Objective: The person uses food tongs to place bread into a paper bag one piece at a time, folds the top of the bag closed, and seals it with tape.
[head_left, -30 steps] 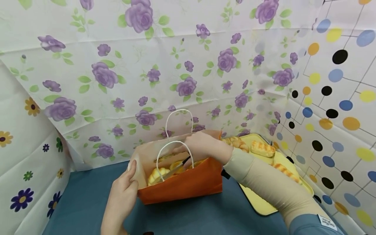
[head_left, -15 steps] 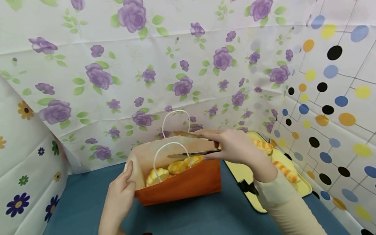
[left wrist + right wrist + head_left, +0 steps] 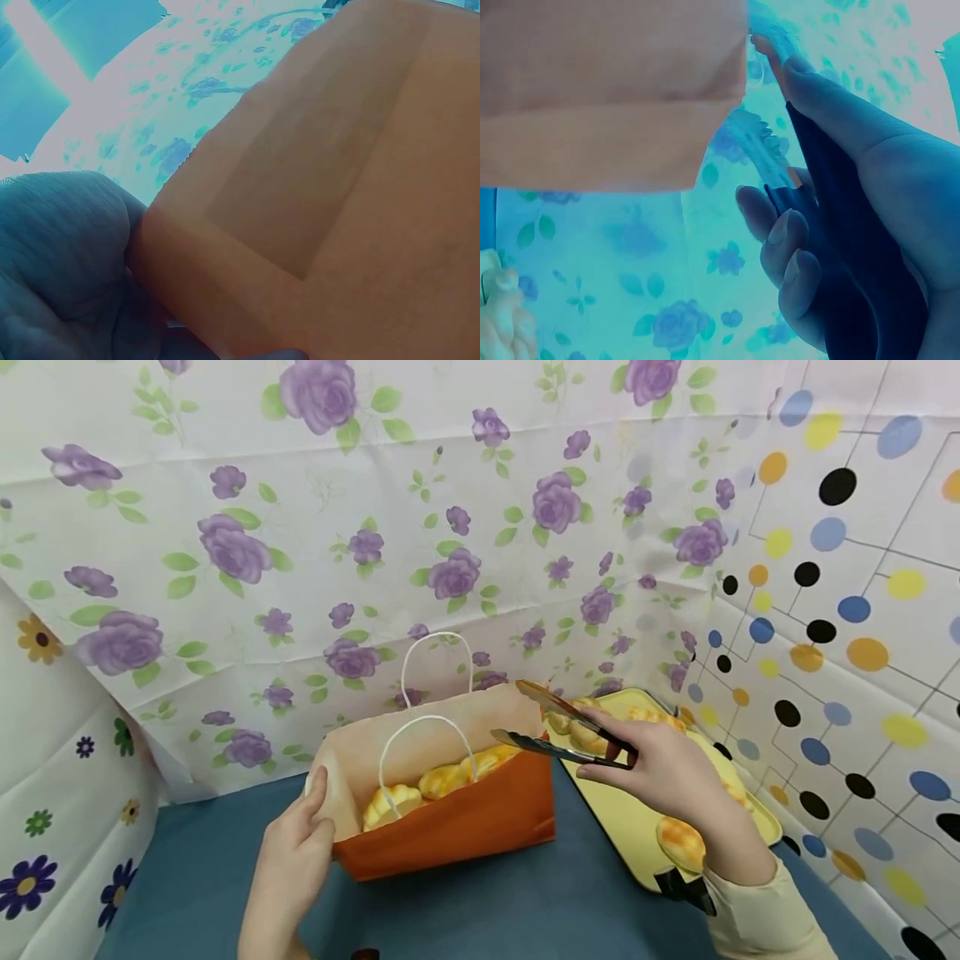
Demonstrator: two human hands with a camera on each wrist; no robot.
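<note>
An orange paper bag (image 3: pixel 465 814) with white cord handles lies with its mouth toward me, and several bread pieces (image 3: pixel 442 782) show inside. My left hand (image 3: pixel 294 852) pinches the bag's left edge, thumb on top; the left wrist view shows that hand (image 3: pixel 67 262) against the bag's side. Over the bag's right end, my right hand (image 3: pixel 663 768) holds a pair of tongs (image 3: pixel 555 745) with dark handles and metal tips. The tips stand apart with nothing between them. In the right wrist view the fingers curl round the tongs' dark handles (image 3: pixel 840 232).
A yellow tray (image 3: pixel 611 810) at the right bears several breads, among them a round bun (image 3: pixel 681 843) near its front edge; my right forearm covers part of it. Blue cloth (image 3: pixel 480 910) covers the table. Flowered sheets (image 3: pixel 405 543) stand behind, a dotted one (image 3: pixel 847 635) at the right.
My right hand has come up out of the bag with the tongs and moved right toward the tray. The tongs' tips have spread apart. My left hand keeps its hold on the bag.
</note>
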